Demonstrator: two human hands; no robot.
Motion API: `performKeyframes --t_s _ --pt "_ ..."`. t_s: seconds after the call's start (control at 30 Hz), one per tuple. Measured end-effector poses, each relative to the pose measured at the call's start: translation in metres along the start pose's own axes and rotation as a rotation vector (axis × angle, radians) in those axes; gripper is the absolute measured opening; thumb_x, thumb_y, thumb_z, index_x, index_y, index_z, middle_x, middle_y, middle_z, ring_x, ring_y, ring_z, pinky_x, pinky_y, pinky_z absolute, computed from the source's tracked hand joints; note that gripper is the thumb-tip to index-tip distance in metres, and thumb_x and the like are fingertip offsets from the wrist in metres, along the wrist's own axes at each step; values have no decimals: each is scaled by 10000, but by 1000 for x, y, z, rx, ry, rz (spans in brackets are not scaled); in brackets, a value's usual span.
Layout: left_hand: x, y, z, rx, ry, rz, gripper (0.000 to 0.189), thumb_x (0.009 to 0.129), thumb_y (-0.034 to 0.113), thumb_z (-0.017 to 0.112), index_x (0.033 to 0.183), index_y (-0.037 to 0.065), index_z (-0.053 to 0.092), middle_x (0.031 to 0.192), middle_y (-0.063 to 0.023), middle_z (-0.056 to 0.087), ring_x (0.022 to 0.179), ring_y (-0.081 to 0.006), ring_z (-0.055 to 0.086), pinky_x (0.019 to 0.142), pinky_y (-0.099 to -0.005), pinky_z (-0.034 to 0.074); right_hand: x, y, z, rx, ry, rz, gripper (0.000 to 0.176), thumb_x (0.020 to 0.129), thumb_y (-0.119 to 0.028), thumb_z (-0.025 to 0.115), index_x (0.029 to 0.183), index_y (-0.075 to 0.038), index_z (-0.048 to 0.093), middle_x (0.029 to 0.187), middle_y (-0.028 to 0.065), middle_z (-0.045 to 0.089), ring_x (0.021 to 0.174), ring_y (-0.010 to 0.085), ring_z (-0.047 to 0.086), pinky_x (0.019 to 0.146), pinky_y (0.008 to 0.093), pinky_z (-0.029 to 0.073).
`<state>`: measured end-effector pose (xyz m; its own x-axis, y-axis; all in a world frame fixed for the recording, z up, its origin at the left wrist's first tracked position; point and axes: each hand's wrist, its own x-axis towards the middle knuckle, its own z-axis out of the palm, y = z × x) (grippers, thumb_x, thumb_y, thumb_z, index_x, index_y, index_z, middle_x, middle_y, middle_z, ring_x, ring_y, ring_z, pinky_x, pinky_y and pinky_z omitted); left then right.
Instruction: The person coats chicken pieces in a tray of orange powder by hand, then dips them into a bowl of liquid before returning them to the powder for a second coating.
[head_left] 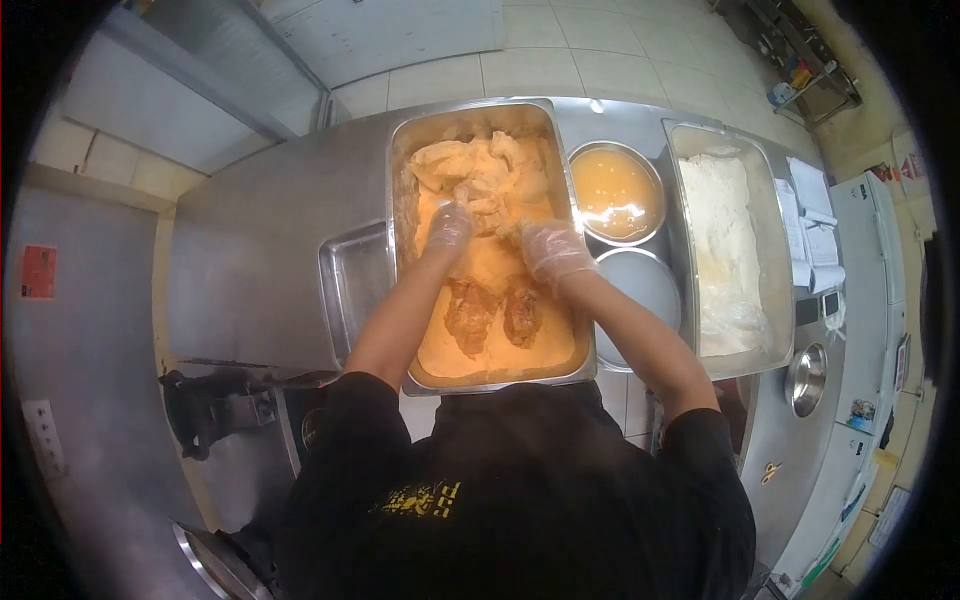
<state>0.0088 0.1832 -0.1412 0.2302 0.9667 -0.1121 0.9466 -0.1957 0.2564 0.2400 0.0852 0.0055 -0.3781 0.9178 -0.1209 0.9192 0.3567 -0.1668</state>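
A deep metal pan (404, 345) holds orange breading flour (470, 268). Both of my hands work inside it in clear plastic gloves. My left hand (452, 226) is closed at a flour-coated chicken piece (484, 212) near the pan's middle. Across from it, my right hand (556, 250) has its fingers curled down at the flour, with clumps on the fingertips; what they grip is hidden. Several coated chicken pieces (448, 163) are heaped at the far end. Two darker, wet-looking chicken pieces (471, 318) (521, 316) lie on the flour closest to my body.
Right of the pan stand a round bowl of yellowish liquid (617, 190), a second round bowl (640, 300) and a long pan of white flour (730, 230). A rectangular metal tray (350, 275) sits on the left. Papers (815, 225) and scissors (770, 472) lie further right.
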Motion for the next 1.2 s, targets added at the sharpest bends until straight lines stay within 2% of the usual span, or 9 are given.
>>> performKeyframes --t_s 0.07,0.2,0.3,0.6,0.7,0.8,0.93,1.07,1.2 --pt "-8 8 -10 -68 34 -13 568 976 198 661 1491 46 477 1127 -272 718 1066 -426 697 917 -482 561 2 -3 -3 61 -11 70 195 997 -138 512 1037 -43 678 920 221 743 879 372 749 786 485 585" --pt "-25 37 -40 -343 87 -90 370 922 153 667 1246 -22 695 1165 -245 723 1122 -386 686 974 -468 542 -3 2 3 47 55 3 224 993 -151 505 1025 -33 693 881 187 745 899 337 731 803 468 559" --pt "-16 31 -22 -378 156 -134 467 889 126 737 1330 38 611 1096 -263 722 1045 -432 695 887 -485 552 -2 0 0 66 55 24 235 1001 -157 501 1025 -28 696 881 191 745 894 347 730 805 470 561" --pt "-32 49 -85 -281 272 187 328 881 140 758 1185 35 693 1025 -229 717 1009 -395 688 897 -447 562 13 2 -5 5 -40 31 199 987 -118 526 1087 -27 672 985 219 746 971 376 736 848 486 581" --pt "-31 40 -106 -381 244 125 289 905 196 757 1138 32 708 1030 -213 719 1028 -387 679 899 -441 562 12 4 -27 56 10 29 202 965 -76 537 1115 -19 660 976 228 743 981 386 729 859 494 582" --pt "-47 42 -154 -132 80 151 284 926 202 744 1139 20 703 1017 -218 720 1008 -388 690 896 -443 565 15 2 -41 123 24 68 215 947 -55 558 1127 -15 668 1005 232 747 989 384 731 871 486 588" --pt "-54 52 -178 -142 -40 26 248 924 186 729 1094 8 710 1025 -235 726 985 -399 701 906 -468 562 37 6 -33 80 104 6 227 969 -84 564 1151 -22 685 1085 224 751 1011 372 735 919 471 582" --pt "-43 32 -126 -36 -142 56 251 913 183 728 1074 -8 709 1045 -245 728 1010 -409 704 917 -485 557 47 10 -48 236 81 139 302 900 -119 702 1177 -17 633 1042 282 721 1024 427 712 877 495 584" --pt "-43 36 -97 67 -191 168 254 916 178 723 1080 -14 698 1058 -241 720 1046 -407 695 918 -480 557 34 10 -136 172 14 111 269 973 -166 613 1199 -22 640 1131 272 715 1094 422 700 945 489 562"
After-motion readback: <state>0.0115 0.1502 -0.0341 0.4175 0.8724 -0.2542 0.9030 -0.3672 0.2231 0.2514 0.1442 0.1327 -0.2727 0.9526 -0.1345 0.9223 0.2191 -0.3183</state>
